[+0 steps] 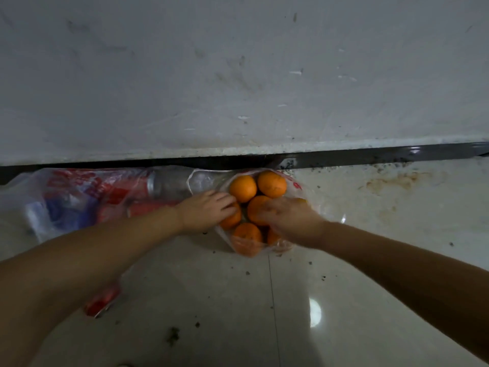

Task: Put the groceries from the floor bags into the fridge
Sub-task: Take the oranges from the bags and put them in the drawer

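Both hands down in clear bag (275, 249) of oranges (243, 188) on floor (238, 313) at 12 o'clock by wall: left hand (205, 213) curled over 9 o'clock orange, right hand (288, 217) cupping centre one, probably to lift two together.

Glossy floor tiles (238, 300), clear plastic bag (299, 189)

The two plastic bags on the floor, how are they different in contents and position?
The bag of oranges lies to the right, open, with round oranges showing; both hands reach into it. The printed bag lies to the left, holding cans and packets seen through red and blue print; neither hand is in it. Both are thin plastic, lying by the wall.
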Motion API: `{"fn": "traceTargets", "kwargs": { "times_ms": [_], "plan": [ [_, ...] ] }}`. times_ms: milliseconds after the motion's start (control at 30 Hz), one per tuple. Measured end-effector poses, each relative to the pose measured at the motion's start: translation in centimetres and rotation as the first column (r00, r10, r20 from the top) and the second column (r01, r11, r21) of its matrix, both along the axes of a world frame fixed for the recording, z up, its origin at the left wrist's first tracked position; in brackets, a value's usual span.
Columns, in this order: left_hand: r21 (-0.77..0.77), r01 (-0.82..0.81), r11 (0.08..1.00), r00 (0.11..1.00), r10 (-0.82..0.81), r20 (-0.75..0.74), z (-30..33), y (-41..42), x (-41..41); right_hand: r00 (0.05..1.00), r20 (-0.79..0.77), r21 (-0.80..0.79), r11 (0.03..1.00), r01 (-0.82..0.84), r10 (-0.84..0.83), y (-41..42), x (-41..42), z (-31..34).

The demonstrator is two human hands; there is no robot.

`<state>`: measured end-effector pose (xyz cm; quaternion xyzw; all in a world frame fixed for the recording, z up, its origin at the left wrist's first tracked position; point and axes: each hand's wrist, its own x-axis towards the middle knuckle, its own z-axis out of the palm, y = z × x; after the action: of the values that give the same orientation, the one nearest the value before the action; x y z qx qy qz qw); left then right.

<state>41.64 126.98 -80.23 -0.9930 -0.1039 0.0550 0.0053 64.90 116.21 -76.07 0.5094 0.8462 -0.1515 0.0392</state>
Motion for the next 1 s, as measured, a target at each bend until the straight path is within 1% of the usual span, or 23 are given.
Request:
{"fn": "traceTargets", "kwargs": {
  "times_ms": [33, 67, 100, 133, 200, 267, 333, 400, 467, 533, 600, 633, 667, 700, 733, 767, 800, 833, 900, 1000],
  "plan": [
    [-0.044, -0.026, 0.999, 0.999, 0.024, -0.034, 0.0, -0.8, 0.4, 0.996, 0.012, -0.027, 0.995, -0.091, 0.092, -0.5, -1.5, -0.5],
    [-0.097, -0.084, 0.992, 0.995, 0.077, -0.071, 0.1, -1.4, 0.9, 0.986, 0.044, -0.017, 0.987, -0.157, 0.158, -0.8, -2.7, -1.0],
    [-0.150, -0.150, 0.977, 0.985, 0.135, -0.106, 0.3, -1.7, 1.4, 0.984, 0.054, -0.061, 0.984, -0.166, 0.169, -0.8, -3.8, -1.3],
    [-0.180, -0.224, 0.958, 0.968, 0.196, -0.158, 0.6, -1.9, 1.9, 0.990, 0.046, -0.122, 0.984, -0.129, 0.136, -0.5, -4.6, -1.0],
    [-0.179, -0.341, 0.923, 0.916, 0.283, -0.286, 1.1, -2.2, 2.7, 0.997, 0.067, -0.216, 0.976, -0.031, 0.046, 0.2, -5.6, -0.7],
    [-0.188, -0.426, 0.885, 0.874, 0.348, -0.340, 1.2, -2.2, 3.0, 0.993, 0.119, -0.275, 0.961, 0.036, -0.003, 0.3, -6.6, -0.7],
    [-0.208, -0.467, 0.859, 0.843, 0.362, -0.399, 0.7, -2.2, 2.9, 0.990, 0.131, -0.331, 0.940, 0.085, -0.043, -0.4, -7.4, -1.0],
    [-0.210, -0.473, 0.856, 0.818, 0.338, -0.466, 0.3, -2.2, 2.5, 0.990, 0.121, -0.406, 0.907, 0.112, -0.069, -1.7, -7.9, -1.5],
    [-0.206, -0.476, 0.855, 0.814, 0.340, -0.472, 0.1, -2.2, 2.1, 0.990, 0.059, -0.432, 0.891, 0.141, -0.128, -2.2, -7.8, -1.9],
    [-0.287, -0.513, 0.809, 0.825, 0.371, -0.428, -0.2, -1.7, 1.7, 0.970, 0.000, -0.430, 0.876, 0.218, -0.242, -2.2, -7.1, -1.8],
    [-0.427, -0.541, 0.725, 0.837, 0.414, -0.358, -0.2, -1.0, 1.2, 0.901, -0.065, -0.424, 0.830, 0.363, -0.428, -1.9, -6.1, -1.4],
    [-0.508, -0.552, 0.661, 0.833, 0.451, -0.320, 0.3, -0.9, 0.9, 0.855, -0.105, -0.415, 0.804, 0.426, -0.508, -1.8, -5.5, -0.8],
    [-0.593, -0.570, 0.568, 0.809, 0.513, -0.287, 1.2, -1.1, 0.9, 0.808, -0.144, -0.401, 0.780, 0.480, -0.571, -1.9, -5.0, 0.1],
    [-0.664, -0.605, 0.439, 0.742, 0.612, -0.272, 2.4, -1.6, 1.1, 0.765, -0.174, -0.392, 0.756, 0.523, -0.620, -1.9, -4.7, 1.2],
    [-0.707, -0.638, 0.305, 0.643, 0.715, -0.272, 3.8, -2.3, 1.3, 0.722, -0.185, -0.401, 0.722, 0.563, -0.666, -1.8, -4.5, 2.6],
    [-0.722, -0.664, 0.196, 0.539, 0.794, -0.280, 5.2, -2.9, 1.7, 0.681, -0.174, -0.421, 0.679, 0.601, -0.711, -1.7, -4.4, 4.3],
    [-0.721, -0.679, 0.134, 0.467, 0.838, -0.284, 6.9, -3.6, 2.2, 0.643, -0.149, -0.446, 0.631, 0.634, -0.751, -1.5, -4.5, 5.9],
    [-0.718, -0.688, 0.107, 0.435, 0.853, -0.289, 8.6, -4.1, 2.6, 0.608, -0.130, -0.466, 0.590, 0.660, -0.783, -1.3, -4.5, 7.5],
    [-0.738, -0.670, 0.073, 0.424, 0.854, -0.300, 12.4, -5.3, 3.0, 0.543, -0.115, -0.493, 0.522, 0.696, -0.832, -1.3, -4.9, 10.9],
    [-0.766, -0.642, 0.016, 0.414, 0.848, -0.330, 18.3, -7.1, 2.5, 0.489, -0.137, -0.526, 0.482, 0.701, -0.862, -2.6, -5.4, 16.2]
  ]
}}
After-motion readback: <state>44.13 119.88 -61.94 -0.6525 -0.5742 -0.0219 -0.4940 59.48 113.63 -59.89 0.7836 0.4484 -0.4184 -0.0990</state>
